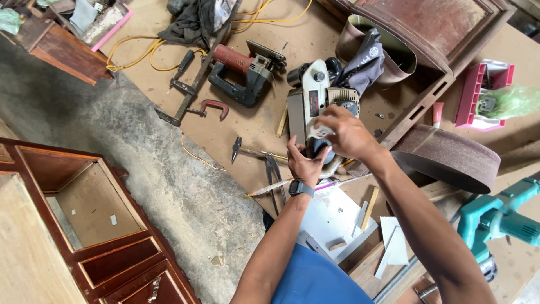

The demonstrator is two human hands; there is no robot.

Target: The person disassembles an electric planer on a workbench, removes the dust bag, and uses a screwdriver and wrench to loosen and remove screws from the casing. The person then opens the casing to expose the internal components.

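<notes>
Blue fabric of the person's clothing [315, 281] fills the bottom of the head view, and both forearms reach away from it over the brown fibreboard tabletop [225, 135]. The left hand [304, 163], with a dark watch [301, 188] at the wrist, is cupped against the near end of the white and black electric belt sander [315, 95]. The right hand [346, 132] lies over the sander from above, fingers curled on its rear; whether they pinch a small part cannot be told. The sander lies near the middle of the tabletop, its grey dust bag [363, 62] toward the far edge.

Judged from this posture, the step is handling or adjusting the sander body. For good execution, the left hand should brace the housing while the right works, with fingers off the trigger. The loose brown sanding belt loop [450, 157] lies just to the right. The red jigsaw [244, 70], red C-clamp [211, 107] and yellow cable [135, 53] lie toward the far left.
</notes>
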